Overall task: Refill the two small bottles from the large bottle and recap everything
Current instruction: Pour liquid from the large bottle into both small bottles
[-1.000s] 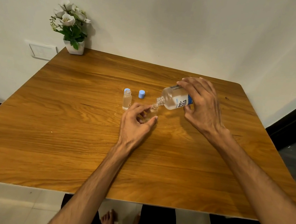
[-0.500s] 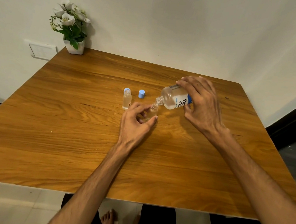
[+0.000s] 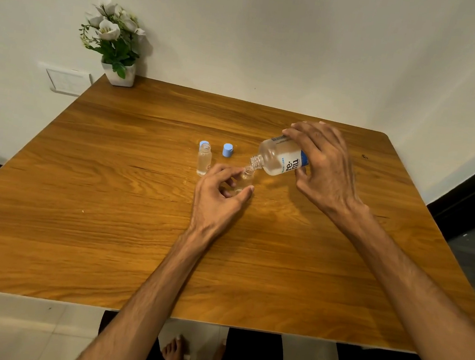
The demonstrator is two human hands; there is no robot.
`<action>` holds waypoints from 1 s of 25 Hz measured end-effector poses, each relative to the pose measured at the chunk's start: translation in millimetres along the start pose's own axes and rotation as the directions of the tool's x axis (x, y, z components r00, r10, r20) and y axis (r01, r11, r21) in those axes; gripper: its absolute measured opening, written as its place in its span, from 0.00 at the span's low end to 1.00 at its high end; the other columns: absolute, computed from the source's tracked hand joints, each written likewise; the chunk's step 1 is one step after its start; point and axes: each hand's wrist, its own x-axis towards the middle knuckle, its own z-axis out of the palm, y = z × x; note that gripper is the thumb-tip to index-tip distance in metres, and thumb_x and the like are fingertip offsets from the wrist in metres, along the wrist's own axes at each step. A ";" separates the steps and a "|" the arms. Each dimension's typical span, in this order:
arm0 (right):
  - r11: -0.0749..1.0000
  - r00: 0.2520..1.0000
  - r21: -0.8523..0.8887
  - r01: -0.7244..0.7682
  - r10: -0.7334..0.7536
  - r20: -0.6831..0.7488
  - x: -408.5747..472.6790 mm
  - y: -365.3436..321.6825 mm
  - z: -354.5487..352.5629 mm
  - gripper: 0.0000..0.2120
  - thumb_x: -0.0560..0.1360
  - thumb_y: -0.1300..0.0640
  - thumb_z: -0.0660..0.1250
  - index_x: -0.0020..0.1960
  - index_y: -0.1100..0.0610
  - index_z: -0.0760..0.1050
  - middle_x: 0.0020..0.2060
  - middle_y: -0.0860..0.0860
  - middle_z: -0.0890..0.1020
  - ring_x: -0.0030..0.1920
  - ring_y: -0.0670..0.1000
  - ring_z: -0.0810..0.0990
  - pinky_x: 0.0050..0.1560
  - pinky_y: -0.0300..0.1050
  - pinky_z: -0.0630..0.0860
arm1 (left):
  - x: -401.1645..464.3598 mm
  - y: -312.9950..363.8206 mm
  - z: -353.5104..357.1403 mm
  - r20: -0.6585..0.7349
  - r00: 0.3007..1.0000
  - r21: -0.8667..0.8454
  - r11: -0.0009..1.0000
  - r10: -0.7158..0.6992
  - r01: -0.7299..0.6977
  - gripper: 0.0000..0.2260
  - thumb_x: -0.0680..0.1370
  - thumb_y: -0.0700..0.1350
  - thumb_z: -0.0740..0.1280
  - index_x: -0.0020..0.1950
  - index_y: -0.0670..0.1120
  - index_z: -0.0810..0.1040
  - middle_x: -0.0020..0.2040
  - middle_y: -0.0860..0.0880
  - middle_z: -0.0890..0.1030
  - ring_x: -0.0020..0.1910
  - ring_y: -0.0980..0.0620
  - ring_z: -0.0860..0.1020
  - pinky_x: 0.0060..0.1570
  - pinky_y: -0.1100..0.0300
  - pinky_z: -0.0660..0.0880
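My right hand (image 3: 323, 171) grips the large clear bottle (image 3: 279, 160), which has a white and blue label. It is uncapped and tipped to the left, its mouth right over the neck of a small clear bottle (image 3: 247, 176). My left hand (image 3: 218, 198) holds that small bottle upright on the table, and the fingers hide its lower part. A second small bottle (image 3: 204, 159) stands uncapped to the left with clear liquid in it. One blue cap (image 3: 227, 150) sits beside it and another blue cap (image 3: 203, 144) shows just behind it.
The wooden table (image 3: 108, 225) meets a white wall at the back. A white pot of flowers (image 3: 119, 41) stands at the far left corner, next to a wall switch plate (image 3: 66, 81). Bare feet (image 3: 174, 352) show below the near edge.
None of the objects has shifted noticeably; the large bottle stays tipped over the small bottle, and both hands hold their places.
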 end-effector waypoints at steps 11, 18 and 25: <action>1.000 1.000 -0.002 0.016 -0.016 0.000 0.9 0.7 0.1 0.32 0.68 0.67 0.75 0.71 0.62 0.75 0.67 0.59 0.79 0.70 0.60 0.74 0.76 0.58 0.64 | 0.3 4.4 -0.3 -0.002 1.000 -0.022 1.000 -0.007 0.007 0.23 0.72 0.54 0.73 0.64 0.46 0.82 0.53 0.54 0.79 0.48 0.54 0.78 0.39 0.65 0.79; 1.000 1.000 -0.001 0.025 -0.025 0.000 1.0 0.7 -0.2 0.31 0.68 0.67 0.75 0.70 0.62 0.75 0.67 0.59 0.79 0.70 0.61 0.75 0.75 0.60 0.65 | -0.7 2.3 -0.6 0.001 1.000 -0.018 1.000 -0.008 0.008 0.25 0.72 0.56 0.71 0.65 0.46 0.81 0.53 0.57 0.78 0.49 0.56 0.78 0.39 0.67 0.79; 1.000 1.000 -0.009 0.026 -0.026 -0.005 1.4 1.4 0.0 0.31 0.68 0.67 0.75 0.71 0.62 0.75 0.67 0.59 0.79 0.70 0.61 0.75 0.75 0.59 0.64 | 0.2 -3.2 1.4 -0.008 1.000 -0.016 1.000 -0.007 0.007 0.19 0.75 0.44 0.76 0.65 0.44 0.82 0.54 0.52 0.79 0.49 0.52 0.79 0.40 0.67 0.79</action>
